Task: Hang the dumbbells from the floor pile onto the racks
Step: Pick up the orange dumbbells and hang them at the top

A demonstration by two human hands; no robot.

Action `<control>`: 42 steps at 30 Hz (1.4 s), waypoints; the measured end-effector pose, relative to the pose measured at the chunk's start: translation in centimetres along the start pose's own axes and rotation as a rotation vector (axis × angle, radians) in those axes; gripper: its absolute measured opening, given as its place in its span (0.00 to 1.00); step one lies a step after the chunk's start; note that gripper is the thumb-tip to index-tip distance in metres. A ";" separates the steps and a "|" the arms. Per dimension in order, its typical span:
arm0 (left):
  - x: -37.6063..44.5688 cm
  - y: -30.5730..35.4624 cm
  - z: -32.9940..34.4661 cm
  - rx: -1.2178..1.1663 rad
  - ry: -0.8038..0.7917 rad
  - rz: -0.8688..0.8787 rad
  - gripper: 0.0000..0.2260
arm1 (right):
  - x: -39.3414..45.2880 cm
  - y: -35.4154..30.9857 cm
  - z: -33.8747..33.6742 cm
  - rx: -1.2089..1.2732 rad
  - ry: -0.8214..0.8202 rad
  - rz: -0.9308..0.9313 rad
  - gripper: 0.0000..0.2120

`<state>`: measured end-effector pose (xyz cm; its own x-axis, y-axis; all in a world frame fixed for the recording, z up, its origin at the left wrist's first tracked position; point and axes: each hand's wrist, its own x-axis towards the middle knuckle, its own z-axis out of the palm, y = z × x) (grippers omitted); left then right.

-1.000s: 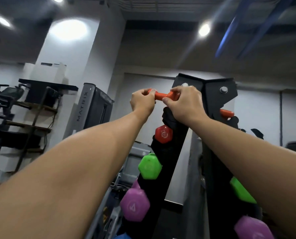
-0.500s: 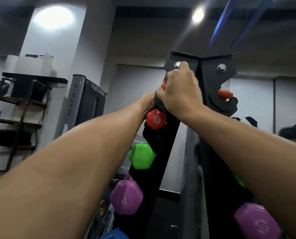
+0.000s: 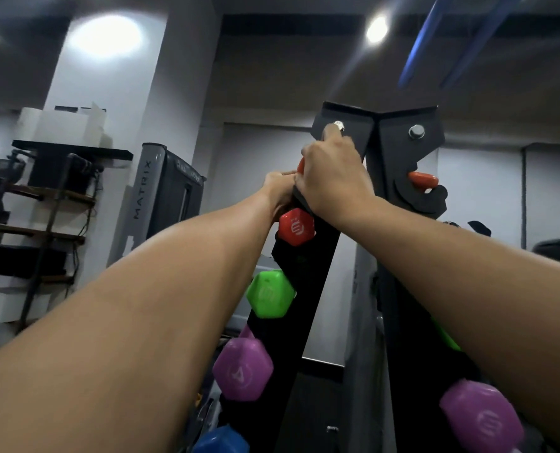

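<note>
A black upright dumbbell rack [image 3: 347, 122] rises in front of me. At its top left slot my right hand [image 3: 332, 179] grips an orange dumbbell [image 3: 300, 165], of which only a sliver shows past the knuckles. My left hand [image 3: 277, 189] holds the same dumbbell from below and left, partly hidden by the right hand. Below them hang a red dumbbell [image 3: 296, 226], a green dumbbell [image 3: 269, 294], a purple dumbbell [image 3: 242, 369] and a blue dumbbell [image 3: 221, 441]. The rack's right post carries another orange dumbbell [image 3: 423, 180] and a second purple dumbbell [image 3: 481, 416].
A grey Matrix machine [image 3: 161, 194] stands to the left of the rack. Further left a dark shelving unit [image 3: 53, 197] holds boxes and gear against a white pillar. A green dumbbell end [image 3: 446, 338] peeks past my right forearm.
Both hands have carried the orange dumbbell from free air in front of the rack's top down against its top left slot. The right hand now covers most of it.
</note>
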<state>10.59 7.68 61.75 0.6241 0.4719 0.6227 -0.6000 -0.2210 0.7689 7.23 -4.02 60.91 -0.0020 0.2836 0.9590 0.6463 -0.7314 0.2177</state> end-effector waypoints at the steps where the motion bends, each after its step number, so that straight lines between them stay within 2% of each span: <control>1: -0.1 0.1 0.0 -0.001 -0.016 0.016 0.18 | 0.0 -0.2 -0.1 -0.011 -0.007 -0.008 0.07; 3: 0.0 0.5 0.0 -0.025 -0.003 0.070 0.14 | 0.0 -0.2 -0.4 -0.015 -0.018 -0.050 0.08; 5: 0.3 0.6 -0.5 -0.118 0.080 0.110 0.01 | 0.2 0.2 -0.6 -0.020 -0.035 -0.117 0.08; 7: 0.8 0.4 -0.9 -0.165 0.112 0.083 0.08 | 0.5 0.4 -0.6 -0.020 -0.049 -0.120 0.09; 9: 0.9 0.4 -1.1 -0.140 0.049 0.051 0.03 | 0.7 0.2 -0.4 -0.030 -0.070 -0.099 0.09; 12: 1.0 0.7 -1.1 -0.086 -0.068 -0.071 0.14 | 0.7 -0.7 -0.3 -0.051 -0.074 -0.070 0.09; 16: 0.4 0.6 -1.3 0.143 -0.220 -0.086 0.15 | 1.2 0.0 -0.7 -0.018 -0.051 -0.042 0.06; 19: 0.2 -0.1 -0.2 0.183 -0.108 -0.024 0.20 | 0.9 1.1 -0.4 -0.041 -0.080 -0.071 0.08; 21: 0.6 -0.3 0.1 0.033 -0.016 -0.019 0.25 | 0.2 1.1 -0.1 -0.017 -0.061 -0.060 0.08; 24: 0.5 -0.4 -0.7 0.086 0.047 -0.006 0.16 | -0.1 1.4 0.0 0.000 -0.009 -0.075 0.08; 26: 0.1 -0.7 -1.0 0.122 -0.022 -0.018 0.13 | 0.2 1.5 -0.1 -0.016 -0.017 -0.079 0.09; 30: -0.8 0.5 -0.4 0.074 -0.221 -0.067 0.14 | 0.3 1.0 -0.5 -0.090 -0.063 -0.031 0.12; 34: -1.6 0.5 -0.7 0.173 -0.265 -0.082 0.20 | 0.1 1.0 -0.5 -0.128 -0.113 -0.003 0.14; 37: -1.5 0.1 -1.0 0.086 -0.236 -0.236 0.11 | -0.1 0.9 -0.5 -0.072 -0.130 0.029 0.15; 42: -2.4 0.1 -0.8 0.036 -0.074 -0.167 0.08 | -0.8 1.9 -1.8 -0.001 -0.195 0.035 0.20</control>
<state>8.64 7.23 60.19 0.7498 0.4405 0.4937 -0.4672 -0.1758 0.8665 7.13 -6.75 60.91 0.1687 0.3728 0.9124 0.6428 -0.7434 0.1849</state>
